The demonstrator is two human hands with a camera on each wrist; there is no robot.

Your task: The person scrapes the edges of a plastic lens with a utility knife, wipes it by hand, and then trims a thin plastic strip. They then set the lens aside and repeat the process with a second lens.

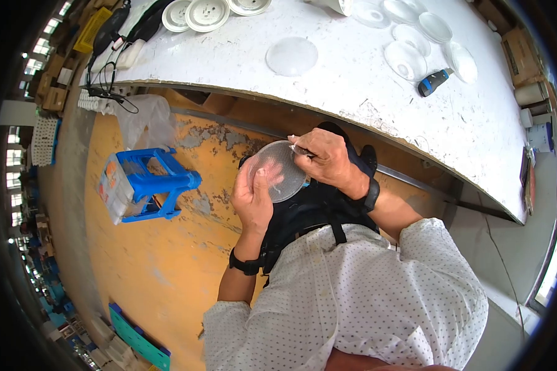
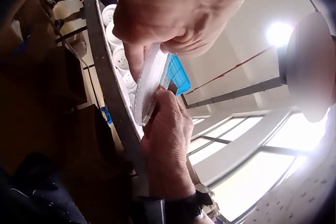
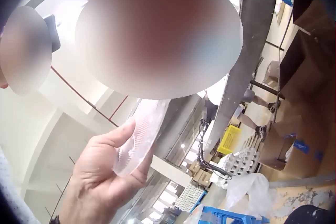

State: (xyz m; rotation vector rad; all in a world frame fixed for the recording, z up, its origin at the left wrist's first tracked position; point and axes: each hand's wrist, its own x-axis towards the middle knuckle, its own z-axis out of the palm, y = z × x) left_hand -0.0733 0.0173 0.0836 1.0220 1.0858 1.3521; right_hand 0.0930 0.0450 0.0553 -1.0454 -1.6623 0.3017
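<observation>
A clear, round plastic cover (image 1: 277, 185) with a finely textured face is held over the person's lap. The left hand (image 1: 252, 196) grips its left edge, thumb on the near face and the fingers showing through from behind. At the cover's upper right rim, the right hand (image 1: 328, 157) pinches a small, dark, blade-like piece (image 1: 301, 151), mostly hidden by the fingers. In the left wrist view the cover (image 2: 152, 79) stands edge-on between both hands. A blurred patch hides most of the right hand in the right wrist view, where the left hand (image 3: 107, 169) holds the cover (image 3: 139, 142).
On the white worktable (image 1: 229, 62) lie a single clear cover (image 1: 292, 56), several more at the right, a blue-and-black-handled tool (image 1: 434, 83) and white round parts (image 1: 207, 13). A blue stool (image 1: 151, 184) stands left on the floor, near a plastic bag (image 1: 145, 120).
</observation>
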